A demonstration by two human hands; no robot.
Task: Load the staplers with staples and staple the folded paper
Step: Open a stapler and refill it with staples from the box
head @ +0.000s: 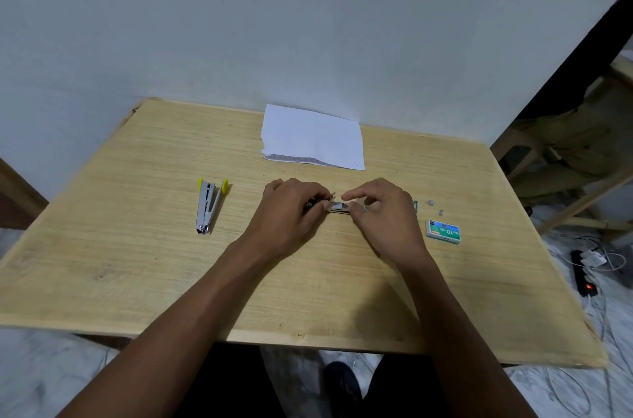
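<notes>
Head view. At the centre of the light wooden table (137, 263) lies a small silver metal stapler (339, 206). The curled left hand (291, 208) grips one end, and the right hand (383, 212) pinches the other between thumb and forefinger. Left: an opened silver stapler with yellow ends (209, 205). Right: a green cardboard staple box (443, 231) and loose grey staple pieces (431, 202). Far edge: folded white paper (313, 138). The hands hide most of the held stapler; a teal sliver (415, 205) behind the right hand is possibly its handle.
</notes>
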